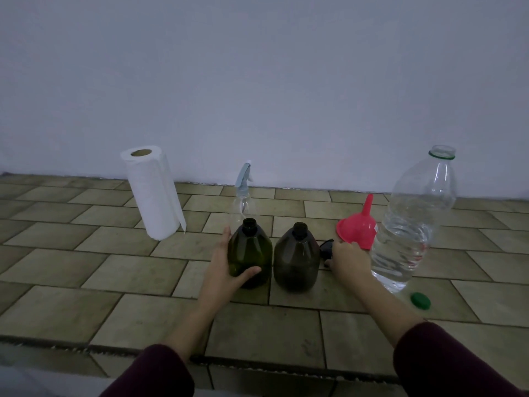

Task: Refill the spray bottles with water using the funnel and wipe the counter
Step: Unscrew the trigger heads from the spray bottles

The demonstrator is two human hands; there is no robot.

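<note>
Bottles stand mid-worktop, between the near edge and the back wall. Nearest, a green cap [420,301] lies loose toward the right side. The left hand [226,269] has its grip clamped round the green bottle [250,255], thumb across the front, fingers behind. Just beside it stands the brown bottle [296,258], neck open too. The right hand [347,260] rests on a small black part [327,249]; whether its grip is closed on it I cannot tell. The big water bottle [412,222], uncapped and part full, looks heavy and soft-walled, best held low and at the neck. Empty plastic bottles will be light and tippy, so steady them by the body. Further back sit the pink funnel [357,224], spout up, the clear spray bottle [243,206] and the paper towel roll [153,191].
</note>
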